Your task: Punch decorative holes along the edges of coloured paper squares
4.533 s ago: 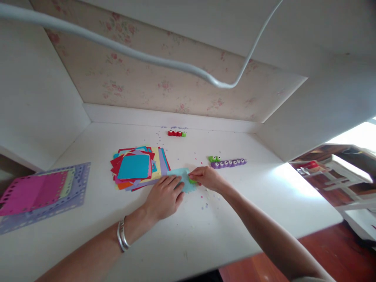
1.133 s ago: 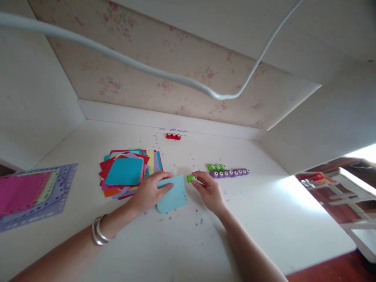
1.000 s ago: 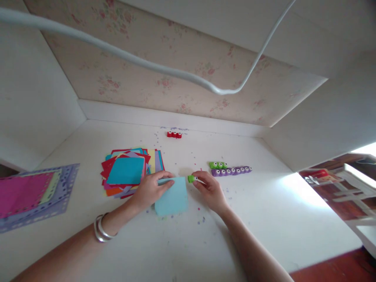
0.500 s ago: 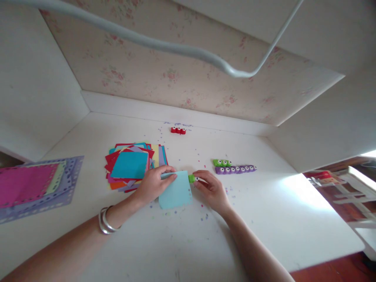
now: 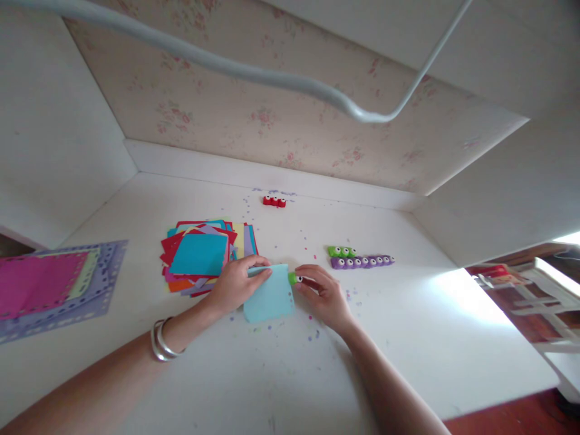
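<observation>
My left hand (image 5: 236, 284) pinches a pale blue sheet of paper (image 5: 266, 297) by its upper left part, thumb on top. Small holes run along the sheet's right edge. At that edge's upper end sits a small green craft hole punch (image 5: 293, 278) with a white-and-black button. The thumb and fingers of my right hand (image 5: 325, 297) are closed around the punch. Beyond my left hand lies a messy pile of coloured paper sheets (image 5: 199, 254), a bright blue one on top.
Purple punches (image 5: 362, 262) stand in a row at the right, with several green punches (image 5: 341, 251) behind them. Red punches (image 5: 274, 202) are near the back wall. Hole-edged sheets (image 5: 45, 284) lie far left. Paper dots (image 5: 310, 317) litter the white table (image 5: 217, 374). A white cable (image 5: 272, 74) hangs overhead.
The punch has shifted slightly at the paper's right edge, and the fingers of my right hand have moved a little on it. My left hand keeps its hold on the paper.
</observation>
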The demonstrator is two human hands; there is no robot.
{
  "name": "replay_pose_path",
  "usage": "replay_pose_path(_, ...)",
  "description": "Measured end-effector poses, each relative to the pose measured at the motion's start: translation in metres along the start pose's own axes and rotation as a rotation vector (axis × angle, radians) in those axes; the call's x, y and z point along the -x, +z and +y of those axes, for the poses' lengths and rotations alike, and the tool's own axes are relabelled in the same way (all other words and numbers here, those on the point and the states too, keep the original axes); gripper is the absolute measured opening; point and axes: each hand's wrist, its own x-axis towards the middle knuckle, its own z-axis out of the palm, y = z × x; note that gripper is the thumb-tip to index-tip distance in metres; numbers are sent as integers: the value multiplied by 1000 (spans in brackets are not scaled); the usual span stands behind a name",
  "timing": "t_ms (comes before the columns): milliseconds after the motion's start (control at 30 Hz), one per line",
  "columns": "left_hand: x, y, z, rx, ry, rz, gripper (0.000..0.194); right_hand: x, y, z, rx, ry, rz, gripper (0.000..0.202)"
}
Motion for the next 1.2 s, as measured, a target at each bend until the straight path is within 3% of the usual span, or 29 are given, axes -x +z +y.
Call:
replay_pose_path(300, 2, 4, -2, -52, 51, -12, 16, -4, -8, -8, 229, -63, -74, 17)
replay_pose_path(733, 1, 8, -6, -48, 88, 33, 15, -4, -3, -14, 248, -82, -96, 16)
replay_pose_path(967, 13, 10, 1, -327, 353, 225, 16, -13, -7, -16, 256, -2, -124, 19)
replay_pose_path(1067, 27, 8, 9, -489, 462, 162, 15, -18, -9, -14, 263, 76, -142, 20)
replay_pose_path(1200, 42, 12, 12, -581, 455, -21, 25, -23, -8, -15, 266, 163, -233, 21)
